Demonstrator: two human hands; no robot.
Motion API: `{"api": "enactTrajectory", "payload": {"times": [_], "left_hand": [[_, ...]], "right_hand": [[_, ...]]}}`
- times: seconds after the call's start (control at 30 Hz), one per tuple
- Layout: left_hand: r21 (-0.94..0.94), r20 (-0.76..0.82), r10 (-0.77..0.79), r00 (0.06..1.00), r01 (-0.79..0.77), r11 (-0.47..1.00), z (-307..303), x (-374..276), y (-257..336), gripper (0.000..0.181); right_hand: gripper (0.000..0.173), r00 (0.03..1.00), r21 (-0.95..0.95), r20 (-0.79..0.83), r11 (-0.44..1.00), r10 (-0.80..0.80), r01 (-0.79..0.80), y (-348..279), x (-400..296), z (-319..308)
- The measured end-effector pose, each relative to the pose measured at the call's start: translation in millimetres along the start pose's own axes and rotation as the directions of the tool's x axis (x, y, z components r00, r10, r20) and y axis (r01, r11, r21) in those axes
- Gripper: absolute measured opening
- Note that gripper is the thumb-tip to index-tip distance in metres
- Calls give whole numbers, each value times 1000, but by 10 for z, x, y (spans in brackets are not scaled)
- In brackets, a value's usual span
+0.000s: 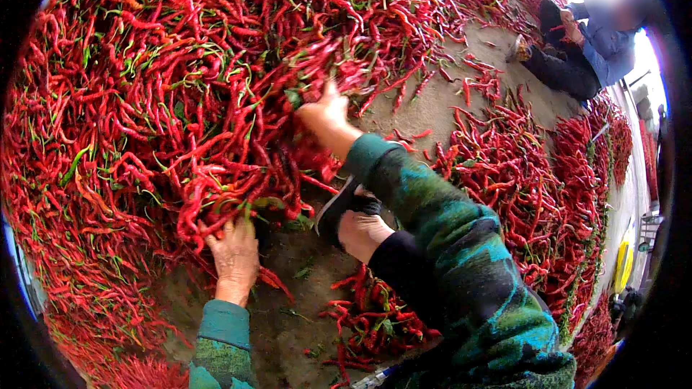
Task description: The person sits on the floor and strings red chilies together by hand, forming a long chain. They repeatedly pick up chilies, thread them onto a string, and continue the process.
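Observation:
A broad heap of long red chili peppers [178,102] with green stems spreads before me. My left hand [232,254] grips peppers [216,194] at the heap's near edge, its fingertips partly covered by them. Farther up and to the right, my right hand [327,111] reaches into the heap. Peppers around it [340,65] are blurred by motion, and its fingers are mostly hidden, so its grip is unclear. Between the hands, a clump of peppers [270,167] overhangs the dusty floor [286,292].
My foot in a dark shoe [338,210] stands beside the heap. A small pepper pile [373,319] lies near my leg. To the right is another pile [508,183], with stacked peppers [578,173] behind it. A seated person [584,48] holds peppers at upper right.

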State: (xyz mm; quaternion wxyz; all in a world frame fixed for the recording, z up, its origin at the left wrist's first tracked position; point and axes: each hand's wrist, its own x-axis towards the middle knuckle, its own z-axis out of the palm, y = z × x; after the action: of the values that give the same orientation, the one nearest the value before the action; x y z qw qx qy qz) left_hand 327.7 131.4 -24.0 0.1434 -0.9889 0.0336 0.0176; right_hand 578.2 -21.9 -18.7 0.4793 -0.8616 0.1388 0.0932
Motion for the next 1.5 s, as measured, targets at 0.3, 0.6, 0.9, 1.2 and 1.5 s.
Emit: {"api": "enactTrajectory", "payload": {"times": [0.3,0.6,0.9,1.2,1.5], "left_hand": [[-18,136,-88,987,92,996,-314,-379,-318,37],[-515,161,-92,983,163,841,-636,-778,-491,18],[-545,426,-244,871,462,700,-606,-1984,-383,20],[-556,578,-242,780,593,582,-621,-2208,-180,27],[-631,428,-299,853,518,577,-680,-2534,88,19]], "right_hand": [[77,960,166,249,982,-131,91,-155,-1426,336],[63,384,284,640,669,-666,687,-595,-1578,-77],[70,818,-859,135,345,-559,378,959,992,-1593],[23,677,-785,566,-57,-470,617,1106,1142,-1530],[26,533,-632,476,150,-700,760,613,751,-1754]]}}
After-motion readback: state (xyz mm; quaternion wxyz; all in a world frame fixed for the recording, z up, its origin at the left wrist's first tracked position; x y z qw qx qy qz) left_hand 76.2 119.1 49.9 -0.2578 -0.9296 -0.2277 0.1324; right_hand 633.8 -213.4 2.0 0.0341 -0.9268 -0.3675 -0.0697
